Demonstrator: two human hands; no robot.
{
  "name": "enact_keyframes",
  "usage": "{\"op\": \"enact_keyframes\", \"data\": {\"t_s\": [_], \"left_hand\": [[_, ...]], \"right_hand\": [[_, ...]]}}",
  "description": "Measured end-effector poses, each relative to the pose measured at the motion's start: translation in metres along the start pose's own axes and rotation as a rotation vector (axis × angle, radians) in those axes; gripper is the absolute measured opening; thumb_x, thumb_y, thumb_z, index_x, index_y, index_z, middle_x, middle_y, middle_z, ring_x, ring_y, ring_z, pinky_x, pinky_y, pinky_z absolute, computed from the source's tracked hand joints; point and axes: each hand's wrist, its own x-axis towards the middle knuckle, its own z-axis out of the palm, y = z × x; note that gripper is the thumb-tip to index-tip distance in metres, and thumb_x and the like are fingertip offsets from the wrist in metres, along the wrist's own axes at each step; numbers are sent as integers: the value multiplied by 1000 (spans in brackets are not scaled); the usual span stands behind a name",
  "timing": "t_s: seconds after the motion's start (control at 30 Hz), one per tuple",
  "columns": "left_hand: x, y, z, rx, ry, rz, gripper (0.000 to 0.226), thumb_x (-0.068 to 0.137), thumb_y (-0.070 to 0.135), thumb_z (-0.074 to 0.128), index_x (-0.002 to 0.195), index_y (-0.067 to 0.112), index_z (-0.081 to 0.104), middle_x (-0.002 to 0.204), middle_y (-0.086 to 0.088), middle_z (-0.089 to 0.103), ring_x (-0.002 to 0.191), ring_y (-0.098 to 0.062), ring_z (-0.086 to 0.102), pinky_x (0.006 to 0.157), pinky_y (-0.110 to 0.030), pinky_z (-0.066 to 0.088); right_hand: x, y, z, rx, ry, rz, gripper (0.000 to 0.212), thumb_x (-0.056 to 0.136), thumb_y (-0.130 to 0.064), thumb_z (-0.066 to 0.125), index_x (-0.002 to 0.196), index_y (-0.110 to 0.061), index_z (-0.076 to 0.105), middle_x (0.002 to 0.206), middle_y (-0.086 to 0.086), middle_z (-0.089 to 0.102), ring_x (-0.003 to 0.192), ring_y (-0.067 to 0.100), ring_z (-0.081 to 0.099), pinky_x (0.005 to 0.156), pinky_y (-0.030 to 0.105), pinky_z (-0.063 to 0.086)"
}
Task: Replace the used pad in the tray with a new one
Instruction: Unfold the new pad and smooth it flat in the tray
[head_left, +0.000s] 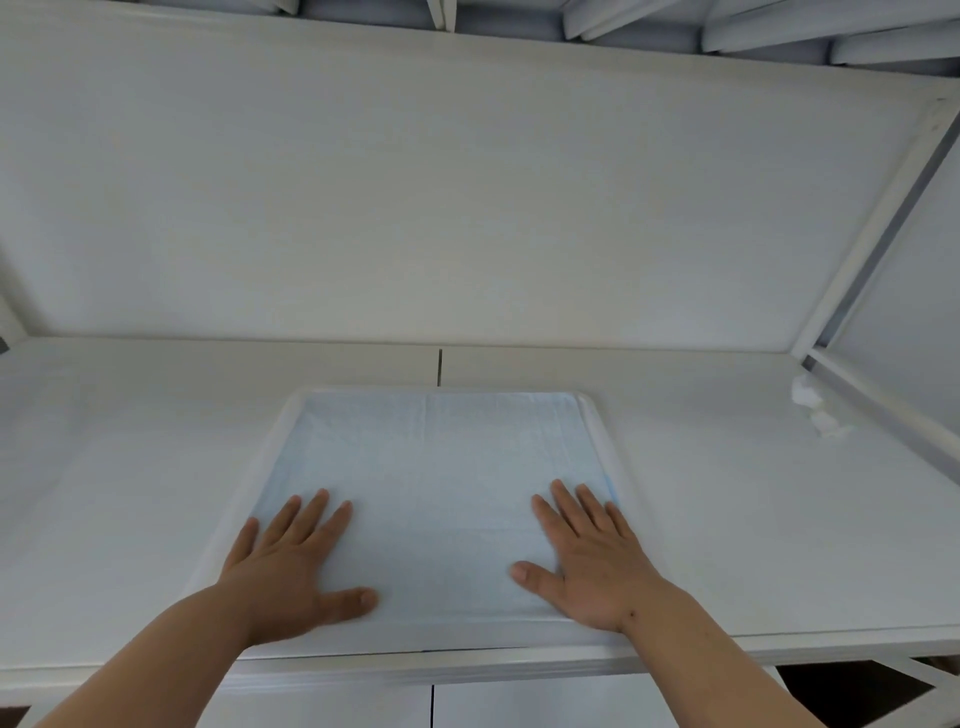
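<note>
A pale blue pad (436, 467) lies spread flat inside a shallow white tray (244, 493) on the white table, near its front edge. My left hand (291, 561) presses flat on the pad's near left part, fingers straight and spread. On the near right part my right hand (587, 561) lies flat the same way, its fingertips close to the tray's right rim. Neither hand holds anything.
A crumpled white wad (815, 410) lies at the table's far right, beside the white frame rail (883, 395). A white back panel (467, 197) stands behind the table. Cabinet fronts show below the table's front edge.
</note>
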Motion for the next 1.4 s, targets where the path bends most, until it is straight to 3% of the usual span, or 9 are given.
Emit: {"op": "enact_keyframes", "data": {"t_s": [0.23, 0.43, 0.57, 0.73, 0.8, 1.0, 1.23, 1.3, 1.4], "left_hand": [[-11, 25, -8, -39, 121, 136, 121, 38, 103, 6, 144, 49, -16, 151, 22, -27, 142, -4, -23, 118, -44, -13], [-18, 57, -5, 79, -28, 312, 122, 54, 95, 46, 147, 45, -16, 148, 20, -32, 140, -9, -31, 115, -47, -19], [-14, 58, 0, 130, -27, 312, 133, 34, 96, 30, 147, 44, -18, 149, 19, -32, 141, -11, -31, 114, -47, -21], [-11, 56, 4, 114, -36, 290, 126, 47, 98, 33, 148, 41, -18, 152, 17, -30, 141, -9, -30, 115, -47, -20], [-8, 56, 4, 96, -30, 281, 119, 59, 93, 42, 149, 40, -17, 150, 19, -30, 141, -8, -29, 115, -47, -19], [4, 54, 1, 98, -22, 270, 117, 62, 92, 43, 150, 39, -15, 152, 18, -28, 142, -9, -28, 117, -47, -16], [11, 51, 1, 102, -52, 264, 116, 62, 93, 41, 149, 41, -16, 153, 17, -30, 140, -8, -31, 117, -47, -16], [12, 51, -1, 97, -68, 273, 119, 56, 97, 34, 149, 41, -15, 153, 17, -30, 141, -8, -30, 117, -46, -17], [15, 51, -9, -14, -21, 270, 125, 40, 103, 3, 150, 44, -7, 157, 17, -20, 145, -5, -19, 119, -41, -11]], "right_hand": [[-6, -11, -7, 50, 66, -51, 86, 85, -77, 32, 154, -36, 3, 161, -12, -17, 146, 11, -23, 119, 43, -12], [-23, -40, -7, 109, 40, -204, 109, 61, -94, 17, 154, -37, 9, 161, -13, -15, 144, 6, -25, 120, 41, -12], [-27, -40, -7, 51, -27, -237, 115, 59, -97, 33, 154, -39, 4, 159, -14, -20, 142, 6, -30, 119, 43, -13], [-22, -35, -8, 3, -55, -245, 118, 58, -94, 46, 153, -40, 1, 160, -13, -19, 143, 7, -28, 119, 45, -14], [-17, -31, -10, -11, -64, -231, 119, 57, -95, 44, 153, -40, 0, 160, -13, -18, 144, 8, -27, 119, 45, -14], [-8, -30, -14, -7, -58, -232, 124, 48, -101, 24, 153, -39, 2, 160, -12, -19, 144, 8, -26, 120, 45, -12], [-2, -29, -14, -13, -92, -220, 115, 60, -96, 37, 153, -40, -1, 159, -14, -21, 144, 8, -27, 119, 45, -12], [-1, -29, -16, 0, -98, -219, 115, 59, -97, 36, 153, -40, 1, 160, -14, -19, 144, 8, -26, 119, 44, -12], [2, -31, -22, 80, -62, -195, 108, 61, -95, 21, 153, -40, 9, 162, -13, -11, 146, 6, -20, 120, 41, -11]]}}
